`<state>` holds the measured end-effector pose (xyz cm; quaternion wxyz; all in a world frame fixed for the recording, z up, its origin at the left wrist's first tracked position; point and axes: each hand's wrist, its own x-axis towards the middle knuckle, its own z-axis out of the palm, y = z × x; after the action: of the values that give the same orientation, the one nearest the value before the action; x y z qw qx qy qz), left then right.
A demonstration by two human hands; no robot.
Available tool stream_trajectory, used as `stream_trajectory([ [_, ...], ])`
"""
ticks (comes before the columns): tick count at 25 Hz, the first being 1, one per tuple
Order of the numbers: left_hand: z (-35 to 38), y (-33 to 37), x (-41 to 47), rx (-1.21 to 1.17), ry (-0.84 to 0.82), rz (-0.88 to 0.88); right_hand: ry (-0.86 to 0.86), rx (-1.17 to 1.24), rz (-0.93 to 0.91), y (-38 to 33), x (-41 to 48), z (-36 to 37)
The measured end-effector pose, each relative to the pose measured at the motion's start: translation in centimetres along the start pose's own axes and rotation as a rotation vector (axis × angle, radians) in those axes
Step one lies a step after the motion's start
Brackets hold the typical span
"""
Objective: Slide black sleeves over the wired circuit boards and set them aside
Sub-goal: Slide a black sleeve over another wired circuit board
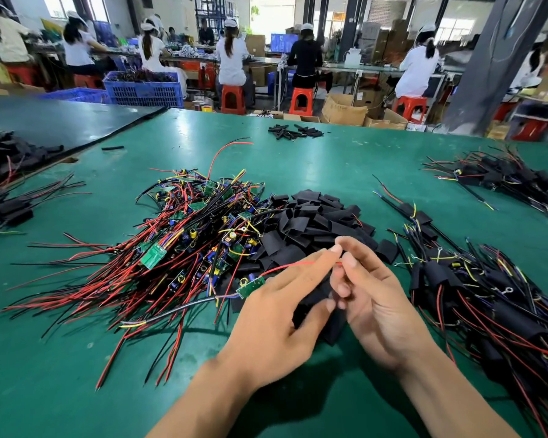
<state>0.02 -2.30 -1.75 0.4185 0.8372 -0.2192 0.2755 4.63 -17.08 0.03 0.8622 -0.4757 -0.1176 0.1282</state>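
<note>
Table mat (329,159): green, smooth, rubbery look, soft sheen with window glare. Loose black sleeves (314,216): matt, thin flexible plastic tubing, pressed flat. Circuit boards (187,222): green, glossy laminate; the board off the pile (250,287) looks the same. Red wire (285,267) and the other leads: smooth, shiny plastic insulation. Ring terminals (507,290): bare bright metal. Stools (233,99): red glossy moulded plastic. Crate (143,90): blue plastic lattice. Boxes (345,110): brown matt cardboard.
</note>
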Motion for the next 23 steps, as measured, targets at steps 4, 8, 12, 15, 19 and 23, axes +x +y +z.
stream_trajectory([
  [4, 0.1, 0.3, -0.4, -0.094, 0.038, -0.116, 0.004, 0.109, -0.018, -0.8, 0.2, -0.2],
  [8, 0.7, -0.2, -0.7, -0.179, 0.103, -0.312, 0.055, 0.155, -0.053, -1.1, 0.4, -0.4],
  [12, 1.1, -0.6, -0.8, -0.191, 0.011, -0.46, 0.025, 0.149, -0.035, -0.9, 0.4, -0.6],
  [15, 1.1, -0.5, -0.5, -0.226, 0.065, -0.474, 0.038, 0.083, 0.021, -0.7, 0.4, -0.6],
  [19, 0.7, -0.7, -0.4, -0.183, 0.149, -0.405, 0.007, 0.078, 0.223, 0.0, 0.4, -0.9],
  [23, 0.5, -0.8, -0.5, 0.026, 0.133, -0.327, -0.268, 0.038, 0.265, 0.6, -0.3, -0.8],
])
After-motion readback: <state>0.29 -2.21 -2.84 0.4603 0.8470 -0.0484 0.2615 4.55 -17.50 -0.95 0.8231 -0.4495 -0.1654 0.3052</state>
